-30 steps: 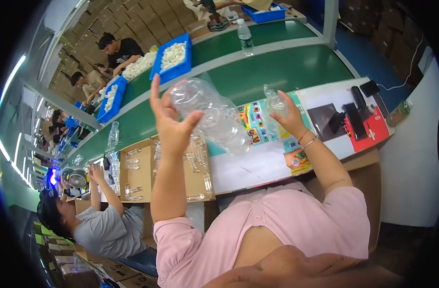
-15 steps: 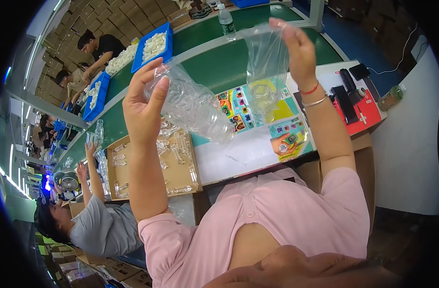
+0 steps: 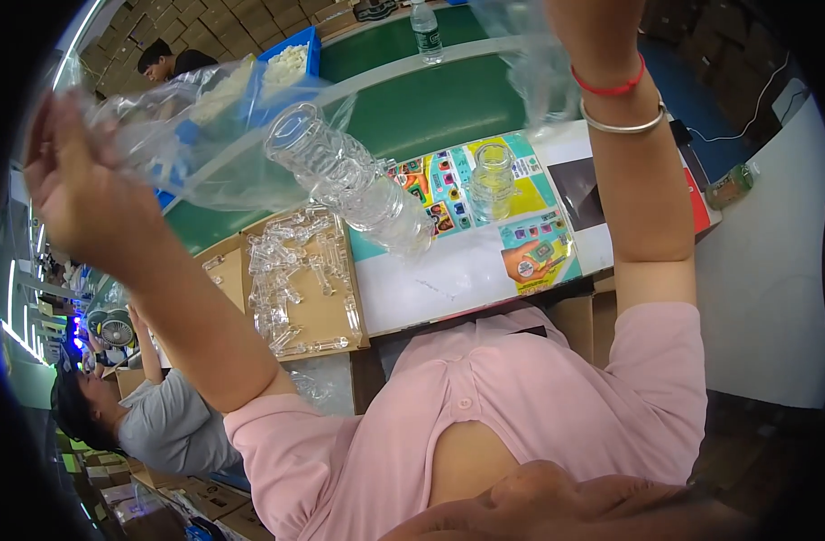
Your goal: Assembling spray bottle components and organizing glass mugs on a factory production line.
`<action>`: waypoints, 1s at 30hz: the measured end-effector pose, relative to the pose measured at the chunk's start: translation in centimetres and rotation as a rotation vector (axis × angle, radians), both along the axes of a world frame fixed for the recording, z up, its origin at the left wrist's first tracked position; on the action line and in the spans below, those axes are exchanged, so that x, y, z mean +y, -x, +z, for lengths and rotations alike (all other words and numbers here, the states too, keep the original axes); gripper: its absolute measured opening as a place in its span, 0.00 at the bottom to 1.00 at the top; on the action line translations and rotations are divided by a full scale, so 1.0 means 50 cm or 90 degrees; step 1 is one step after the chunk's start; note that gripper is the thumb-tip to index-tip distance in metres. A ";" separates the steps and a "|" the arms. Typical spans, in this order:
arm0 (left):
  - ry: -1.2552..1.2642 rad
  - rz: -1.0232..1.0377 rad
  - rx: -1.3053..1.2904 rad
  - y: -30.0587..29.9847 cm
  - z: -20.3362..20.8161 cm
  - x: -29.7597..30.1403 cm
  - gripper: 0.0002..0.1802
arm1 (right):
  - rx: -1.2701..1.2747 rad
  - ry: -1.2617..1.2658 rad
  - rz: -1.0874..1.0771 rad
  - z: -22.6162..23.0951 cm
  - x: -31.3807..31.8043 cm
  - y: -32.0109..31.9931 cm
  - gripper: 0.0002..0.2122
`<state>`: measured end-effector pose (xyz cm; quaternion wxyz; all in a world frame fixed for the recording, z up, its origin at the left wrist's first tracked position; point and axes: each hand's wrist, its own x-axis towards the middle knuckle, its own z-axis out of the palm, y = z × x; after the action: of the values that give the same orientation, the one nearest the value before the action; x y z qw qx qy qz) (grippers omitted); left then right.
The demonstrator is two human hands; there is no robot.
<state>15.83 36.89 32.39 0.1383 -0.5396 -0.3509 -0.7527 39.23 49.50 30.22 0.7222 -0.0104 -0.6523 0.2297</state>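
A clear plastic bag (image 3: 223, 171) stretches from my left hand (image 3: 88, 185), which is raised at the far left and smeared by motion but appears closed on the film. Beside the bag's end, a tall stack of clear ribbed plastic jars (image 3: 354, 185) leans over the table. To its right stands a shorter clear plastic jar (image 3: 494, 185) with nothing over it. My right hand (image 3: 597, 32) is lifted at the upper edge, its fingers cut off. Another clear plastic bag (image 3: 539, 81) hangs next to that hand, seemingly held by it.
A cardboard tray (image 3: 327, 316) of small clear plastic parts lies left of the printed sheets (image 3: 525, 230). Behind are a water bottle (image 3: 426, 32), the green conveyor (image 3: 421, 113) and a blue bin (image 3: 295, 59) of white pieces. A co-worker (image 3: 174, 419) sits at the left.
My left hand has swung left with its bag, baring much of the jar stack. My right hand has risen with the other bag, now off the shorter jar.
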 end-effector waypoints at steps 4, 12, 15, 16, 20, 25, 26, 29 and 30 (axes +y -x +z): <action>0.260 -0.054 0.304 -0.014 0.034 -0.023 0.13 | -0.187 -0.060 0.079 0.035 -0.040 -0.006 0.05; 0.073 0.221 0.027 0.067 -0.064 -0.202 0.18 | -0.180 -0.320 0.308 0.046 -0.055 0.076 0.09; 0.025 0.395 0.134 0.290 -0.224 -0.342 0.13 | -0.300 -0.013 0.246 -0.046 -0.030 0.075 0.17; 0.225 0.754 0.223 0.349 -0.307 -0.430 0.11 | -0.382 0.004 0.221 -0.084 -0.002 0.083 0.20; 0.639 0.758 0.041 0.299 -0.628 -0.599 0.11 | -0.525 0.031 0.233 -0.141 0.000 0.119 0.32; 1.417 0.272 0.052 0.250 -0.911 -0.755 0.36 | -0.576 -0.034 0.152 -0.154 -0.045 0.162 0.42; 1.411 0.271 0.053 0.266 -0.909 -0.753 0.36 | -0.603 -0.003 0.160 -0.153 -0.051 0.163 0.42; 1.489 0.279 -0.105 0.326 -0.839 -0.712 0.39 | -0.594 0.025 0.157 -0.164 -0.050 0.165 0.40; 1.499 0.295 -0.186 0.335 -0.777 -0.670 0.38 | -0.590 0.052 0.157 -0.163 -0.049 0.164 0.39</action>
<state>-0.91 3.39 -6.44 -0.3475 -0.1693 -0.9221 0.0172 31.05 47.04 22.07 0.3217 -0.0630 -0.8924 0.3103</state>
